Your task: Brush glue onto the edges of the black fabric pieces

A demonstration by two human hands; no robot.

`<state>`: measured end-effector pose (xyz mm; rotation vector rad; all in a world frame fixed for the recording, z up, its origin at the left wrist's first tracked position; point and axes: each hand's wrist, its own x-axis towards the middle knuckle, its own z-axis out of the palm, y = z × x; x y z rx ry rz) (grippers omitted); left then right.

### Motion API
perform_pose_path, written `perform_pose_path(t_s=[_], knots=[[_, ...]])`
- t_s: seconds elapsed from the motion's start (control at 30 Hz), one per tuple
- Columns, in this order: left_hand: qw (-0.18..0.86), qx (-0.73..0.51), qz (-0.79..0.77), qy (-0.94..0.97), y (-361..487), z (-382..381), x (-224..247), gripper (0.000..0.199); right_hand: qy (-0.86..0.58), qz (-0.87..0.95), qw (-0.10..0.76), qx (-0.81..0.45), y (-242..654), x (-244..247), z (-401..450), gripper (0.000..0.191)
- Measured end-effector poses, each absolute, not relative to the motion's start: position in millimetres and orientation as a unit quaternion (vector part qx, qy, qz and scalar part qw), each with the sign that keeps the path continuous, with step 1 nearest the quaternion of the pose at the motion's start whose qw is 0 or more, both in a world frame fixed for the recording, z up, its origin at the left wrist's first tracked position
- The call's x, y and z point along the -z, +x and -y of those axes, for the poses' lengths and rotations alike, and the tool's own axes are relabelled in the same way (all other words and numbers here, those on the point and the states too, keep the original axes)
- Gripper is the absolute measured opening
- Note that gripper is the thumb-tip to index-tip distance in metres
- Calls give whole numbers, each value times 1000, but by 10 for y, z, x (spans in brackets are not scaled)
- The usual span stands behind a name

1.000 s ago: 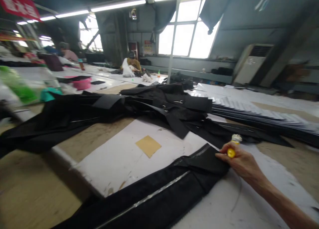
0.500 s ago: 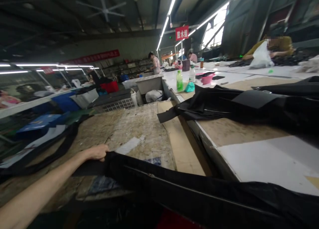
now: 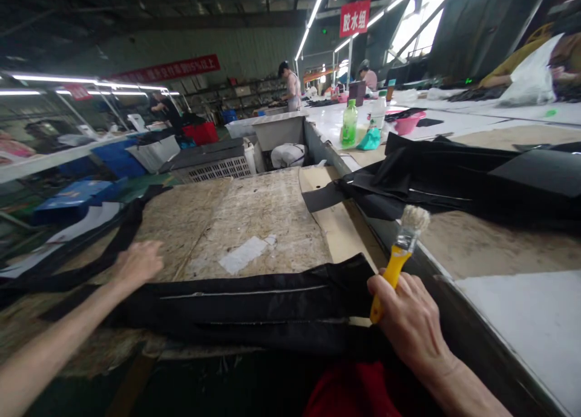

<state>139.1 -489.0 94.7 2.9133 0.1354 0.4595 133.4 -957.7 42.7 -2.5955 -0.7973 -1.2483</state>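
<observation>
A brush (image 3: 396, 259) with a yellow handle and pale, clumped bristles is gripped in my right hand (image 3: 411, 314), bristles pointing up. Beside that hand ends a long black fabric piece (image 3: 254, 305) with a zipper along it, lying along the board's near edge. Whether my right fingers also pinch the fabric cannot be made out. My left hand (image 3: 138, 262) hovers or rests over the board just beyond the fabric's left part, close to a black strip (image 3: 120, 235). Its fingers look curled but are blurred, with their tips hidden.
The worn board (image 3: 267, 205) carries a white scrap (image 3: 245, 253). To the right, black pieces (image 3: 422, 181) are heaped on the white table (image 3: 521, 308), with a green bottle (image 3: 349, 123) and pink bowl (image 3: 408, 123) behind. A co-worker's sleeve (image 3: 508, 63) shows at far right.
The black fabric has come down flat along the board's near edge. My left hand has moved left, off the fabric's end it gripped. My right hand has come into view with the brush.
</observation>
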Motion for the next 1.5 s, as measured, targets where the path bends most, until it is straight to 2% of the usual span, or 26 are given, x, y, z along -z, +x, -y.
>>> perform_pose_path(t_s=[0.13,0.23,0.3,0.4,0.57,0.67,0.73,0.8,0.83,1.0,1.07,1.17,1.33,1.5], knots=[[144,-102,68,982,1518,5943,-376,33,-869,241,81,424,1532,-107,9527,20],[194,-60,185,961,1524,6850,-18,50,-869,227,67,434,1539,37,9688,18],[215,-56,206,953,1537,7227,80,58,-871,223,56,434,1531,83,9762,18],[235,-66,198,949,1582,7378,104,56,-879,218,35,422,1554,137,9792,17],[251,-113,182,944,1582,7234,145,36,-889,192,-26,414,1637,170,9833,15],[269,-175,205,925,1536,7221,226,32,-875,201,-67,435,1650,77,9834,10],[283,-205,226,909,1510,7242,278,30,-864,209,-69,452,1636,-43,9776,15],[289,-225,230,902,1491,7268,309,27,-866,224,-26,447,1613,-186,9679,19],[288,-236,228,900,1484,7280,316,26,-872,230,21,432,1601,-256,9625,22],[277,-263,219,898,1452,7323,316,22,-868,132,418,234,1611,-463,9470,33],[283,-264,207,898,1427,7343,320,24,-836,79,513,175,1657,-461,9459,38],[270,-272,184,905,1372,7379,335,31,-820,50,553,142,1751,-381,9440,44],[222,-282,174,917,1300,7419,349,37,-780,78,618,55,1879,-177,9380,33],[228,-293,167,913,1299,7428,326,38,-819,193,539,-29,1921,-125,9334,21]])
